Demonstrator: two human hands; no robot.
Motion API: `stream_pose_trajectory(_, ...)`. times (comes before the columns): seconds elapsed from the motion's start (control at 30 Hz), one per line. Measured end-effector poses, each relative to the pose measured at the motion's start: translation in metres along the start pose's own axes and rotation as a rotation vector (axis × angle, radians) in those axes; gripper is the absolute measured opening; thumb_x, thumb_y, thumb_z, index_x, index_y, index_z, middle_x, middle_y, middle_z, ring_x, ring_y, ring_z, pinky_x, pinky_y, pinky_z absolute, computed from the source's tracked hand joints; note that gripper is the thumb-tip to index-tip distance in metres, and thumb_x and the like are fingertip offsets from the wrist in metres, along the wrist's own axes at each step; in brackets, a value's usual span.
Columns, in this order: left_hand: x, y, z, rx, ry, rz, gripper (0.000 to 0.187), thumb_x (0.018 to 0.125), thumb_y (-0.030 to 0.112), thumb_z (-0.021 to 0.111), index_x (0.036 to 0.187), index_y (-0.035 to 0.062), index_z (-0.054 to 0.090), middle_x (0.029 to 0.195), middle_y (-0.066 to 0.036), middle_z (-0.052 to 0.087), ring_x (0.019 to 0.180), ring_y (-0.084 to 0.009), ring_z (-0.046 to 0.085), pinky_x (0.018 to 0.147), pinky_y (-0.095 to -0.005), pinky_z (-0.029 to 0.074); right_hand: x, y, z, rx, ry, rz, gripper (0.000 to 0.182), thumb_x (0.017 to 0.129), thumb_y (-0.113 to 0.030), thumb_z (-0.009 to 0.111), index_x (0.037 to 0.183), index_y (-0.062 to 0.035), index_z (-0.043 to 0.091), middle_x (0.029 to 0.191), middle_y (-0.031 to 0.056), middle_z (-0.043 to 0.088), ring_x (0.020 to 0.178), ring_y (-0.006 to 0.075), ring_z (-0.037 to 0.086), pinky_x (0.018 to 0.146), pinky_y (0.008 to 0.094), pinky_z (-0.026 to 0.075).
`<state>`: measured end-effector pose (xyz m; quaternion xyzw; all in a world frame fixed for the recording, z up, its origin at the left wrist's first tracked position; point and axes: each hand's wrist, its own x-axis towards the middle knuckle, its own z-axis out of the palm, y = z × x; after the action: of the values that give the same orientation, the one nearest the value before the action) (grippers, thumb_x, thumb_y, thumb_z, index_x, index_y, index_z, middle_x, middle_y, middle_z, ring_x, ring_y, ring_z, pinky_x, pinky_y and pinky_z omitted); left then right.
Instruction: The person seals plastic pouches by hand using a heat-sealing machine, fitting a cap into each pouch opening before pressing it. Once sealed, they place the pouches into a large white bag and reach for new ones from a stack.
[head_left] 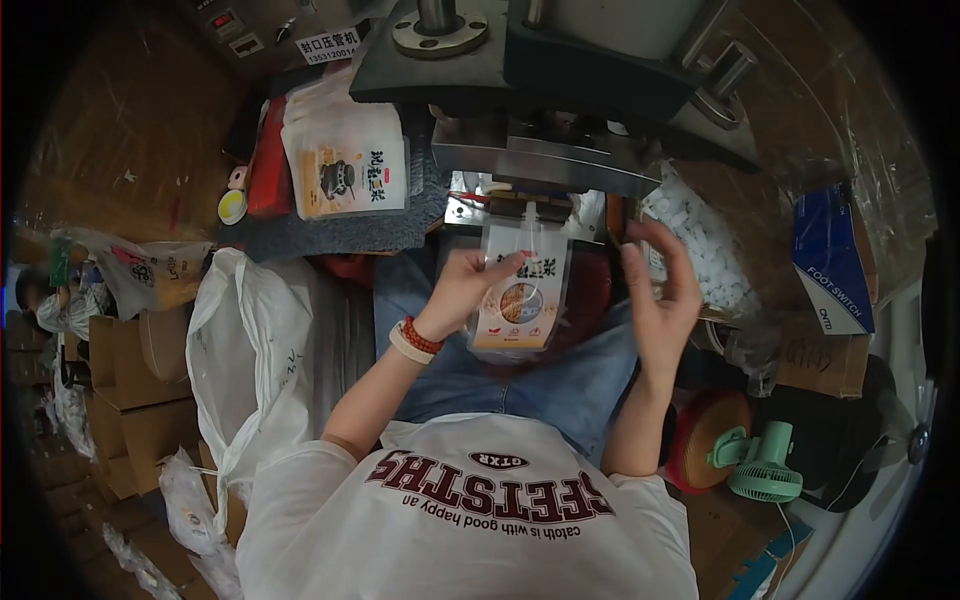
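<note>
My left hand (468,292) pinches a flat, printed spout pouch (518,300) by its left side, the thumb lying across the front. The pouch is held over my lap, and its white spout (531,212) points up at the metal jaw area of the press machine (545,150). Empty as far as I see, my right hand (662,298) is raised to the right of the pouch, fingers curved and apart from the thumb. Just beyond it is a clear bag of small white plastic parts (700,245).
A stack of similar pouches (350,160) lies on a grey cloth-covered surface (330,235) at the left. Below it hangs a large white sack (250,350). On the right are a blue foot switch box (832,260) and a green fan (768,470). The machine's heavy plate overhangs the work spot.
</note>
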<state>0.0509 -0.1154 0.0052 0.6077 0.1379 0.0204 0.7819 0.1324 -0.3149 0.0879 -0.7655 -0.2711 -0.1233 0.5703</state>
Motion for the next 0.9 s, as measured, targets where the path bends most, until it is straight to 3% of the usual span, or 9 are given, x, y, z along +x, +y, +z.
stream_pose_trajectory(0.13, 0.031, 0.016, -0.003, -0.262, -0.017, -0.148, 0.029, 0.089, 0.015, 0.064, 0.107, -0.0084, 0.061, 0.100, -0.014, 0.067, 0.083, -0.0176, 0.068, 0.071, -0.0282, 0.056, 0.029, 0.041, -0.022, -0.322, 0.124, 0.051, 0.022, 0.088, -0.005, 0.059, 0.110, -0.0007, 0.062, 0.099, 0.0123, 0.066, 0.090, 0.0236, 0.064, 0.082, 0.0319, 0.048)
stream_pose_trajectory(0.2, 0.038, 0.016, -0.002, -0.310, -0.020, -0.169, 0.029, 0.089, 0.014, 0.064, 0.107, -0.0084, 0.061, 0.100, -0.015, 0.067, 0.083, -0.0183, 0.068, 0.071, -0.0287, 0.056, 0.032, 0.088, -0.014, -0.652, -0.075, -0.031, 0.023, 0.085, -0.004, 0.059, 0.109, -0.0008, 0.062, 0.097, 0.0140, 0.063, 0.088, 0.0329, 0.062, 0.078, 0.0370, 0.049)
stream_pose_trajectory(0.37, 0.036, 0.021, -0.010, -0.216, 0.016, -0.171, 0.031, 0.088, 0.017, 0.066, 0.106, -0.0081, 0.061, 0.101, -0.013, 0.067, 0.085, -0.0173, 0.067, 0.072, -0.0284, 0.055, 0.028, 0.095, -0.008, -0.587, -0.150, 0.075, 0.022, 0.085, -0.003, 0.057, 0.106, -0.0001, 0.061, 0.098, 0.0177, 0.059, 0.089, 0.0369, 0.059, 0.075, 0.0419, 0.048)
stream_pose_trajectory(0.47, 0.023, 0.047, -0.041, 0.650, 0.292, 0.068, 0.040, 0.085, 0.029, 0.068, 0.115, 0.0035, 0.062, 0.110, -0.010, 0.066, 0.096, -0.0207, 0.064, 0.085, -0.0323, 0.049, 0.032, 0.097, -0.011, -0.612, -0.217, 0.069, 0.021, 0.085, -0.003, 0.057, 0.104, 0.0001, 0.062, 0.096, 0.0198, 0.060, 0.086, 0.0388, 0.059, 0.074, 0.0436, 0.047)
stream_pose_trajectory(0.53, 0.007, 0.056, -0.069, 1.674, 0.814, 0.510, 0.053, 0.082, 0.032, 0.070, 0.128, 0.0117, 0.053, 0.130, -0.007, 0.055, 0.118, -0.0252, 0.053, 0.101, -0.0401, 0.038, 0.030, 0.102, -0.011, -0.596, -0.168, 0.065, 0.020, 0.087, -0.004, 0.057, 0.105, 0.0015, 0.061, 0.093, 0.0189, 0.059, 0.082, 0.0350, 0.060, 0.074, 0.0396, 0.048)
stream_pose_trajectory(0.67, -0.032, 0.013, -0.127, 1.633, 0.440, 0.403, 0.061, 0.077, 0.021, 0.070, 0.134, 0.0140, 0.047, 0.140, -0.004, 0.046, 0.129, -0.0259, 0.043, 0.108, -0.0446, 0.029, 0.026, 0.058, -0.005, -0.501, 0.110, 0.130, 0.021, 0.091, -0.007, 0.056, 0.110, 0.0016, 0.058, 0.093, 0.0124, 0.060, 0.080, 0.0233, 0.061, 0.072, 0.0331, 0.048)
stream_pose_trajectory(0.73, -0.048, 0.009, -0.126, 1.549, 0.396, 0.562, 0.048, 0.071, 0.006, 0.067, 0.118, 0.0119, 0.061, 0.122, -0.005, 0.061, 0.115, -0.0262, 0.057, 0.099, -0.0395, 0.041, 0.011, 0.028, 0.003, 0.294, 0.172, 0.221, 0.027, 0.093, -0.007, 0.056, 0.118, 0.0007, 0.053, 0.097, 0.0054, 0.060, 0.086, 0.0124, 0.058, 0.076, 0.0255, 0.046)
stream_pose_trajectory(0.8, -0.056, 0.013, -0.111, 1.292, 0.432, 0.494, 0.040, 0.071, 0.002, 0.065, 0.110, 0.0103, 0.065, 0.112, -0.005, 0.065, 0.107, -0.0260, 0.061, 0.092, -0.0363, 0.046, -0.006, 0.007, 0.015, 0.601, 0.007, 0.169, 0.033, 0.092, -0.005, 0.058, 0.123, -0.0004, 0.049, 0.104, 0.0035, 0.060, 0.093, 0.0103, 0.057, 0.083, 0.0236, 0.045)
stream_pose_trajectory(0.9, -0.062, 0.021, -0.081, 0.936, 0.474, 0.504, 0.031, 0.070, -0.003, 0.061, 0.097, 0.0076, 0.070, 0.098, -0.005, 0.070, 0.095, -0.0258, 0.066, 0.080, -0.0314, 0.052, -0.024, -0.013, 0.043, 0.638, -0.279, 0.152, 0.028, 0.086, 0.001, 0.063, 0.113, -0.0003, 0.058, 0.107, 0.0067, 0.061, 0.096, 0.0134, 0.058, 0.084, 0.0253, 0.045)
